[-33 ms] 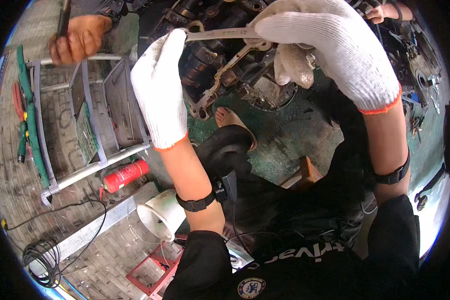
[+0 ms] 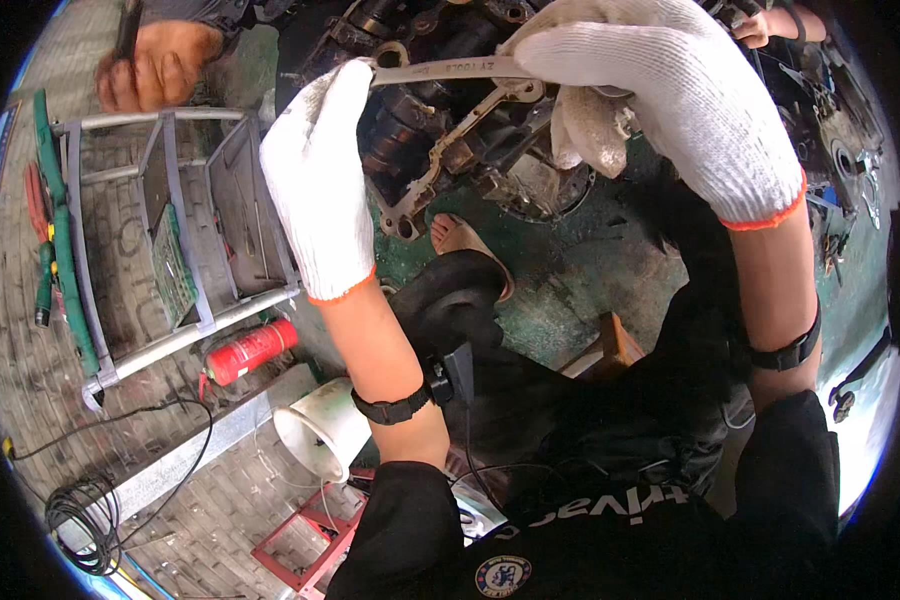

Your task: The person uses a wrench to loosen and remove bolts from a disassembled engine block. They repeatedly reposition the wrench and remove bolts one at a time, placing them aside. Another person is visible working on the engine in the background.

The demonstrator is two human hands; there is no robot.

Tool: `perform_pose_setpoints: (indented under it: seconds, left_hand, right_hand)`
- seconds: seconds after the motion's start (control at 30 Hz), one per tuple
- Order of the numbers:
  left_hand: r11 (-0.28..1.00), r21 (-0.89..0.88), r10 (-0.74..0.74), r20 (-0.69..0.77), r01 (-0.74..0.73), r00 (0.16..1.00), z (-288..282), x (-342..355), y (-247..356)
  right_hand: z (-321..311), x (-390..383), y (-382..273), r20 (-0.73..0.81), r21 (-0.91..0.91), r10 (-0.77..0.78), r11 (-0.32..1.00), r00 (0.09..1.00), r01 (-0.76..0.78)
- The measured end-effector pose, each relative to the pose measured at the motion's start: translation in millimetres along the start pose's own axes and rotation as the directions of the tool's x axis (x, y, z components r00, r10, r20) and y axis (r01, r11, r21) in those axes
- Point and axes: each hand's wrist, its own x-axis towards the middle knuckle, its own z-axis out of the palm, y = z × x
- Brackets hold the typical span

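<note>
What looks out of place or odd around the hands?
The red fire extinguisher appears to lie on its side beside the metal frame rather than standing. A foot in an open sandal has bare toes exposed near the engine parts. The flat metal tool between the left hand and right hand shows no visible damage.

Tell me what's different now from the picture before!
Another person's hand at the upper left moved slightly up, and the right hand edged barely rightward. Nothing was grabbed or let go: the left hand and right hand still hold the wrench. The bucket and extinguisher stayed put.
</note>
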Motion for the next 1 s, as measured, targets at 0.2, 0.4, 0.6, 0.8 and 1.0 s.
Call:
perform_pose_setpoints:
  seconds: [0.2,0.4,0.6,0.8,1.0]
  left_hand:
    - [0.997,0.072,-0.008,0.028,0.006,1.0,-2,-2,4]
    - [0.995,0.095,-0.012,0.053,0.006,0.999,-2,-2,7]
    - [0.99,0.141,0.003,0.074,-0.013,0.997,0,2,7]
    - [0.988,-0.108,-0.108,0.045,0.112,0.993,-2,1,6]
    - [0.99,-0.11,-0.091,0.005,0.091,0.996,-4,-6,7]
  right_hand:
    - [10,-4,5,-0.289,-0.157,0.042,0.983,0.956,-0.09]
    - [2,7,39,-0.021,-0.321,-0.245,0.92,0.969,0.226]
    - [56,24,76,0.353,0.12,-0.142,0.987,0.925,0.106]
    - [73,27,91,0.322,-0.117,-0.166,0.97,0.932,0.213]
    - [38,8,57,0.353,-0.29,-0.126,0.928,0.927,0.236]
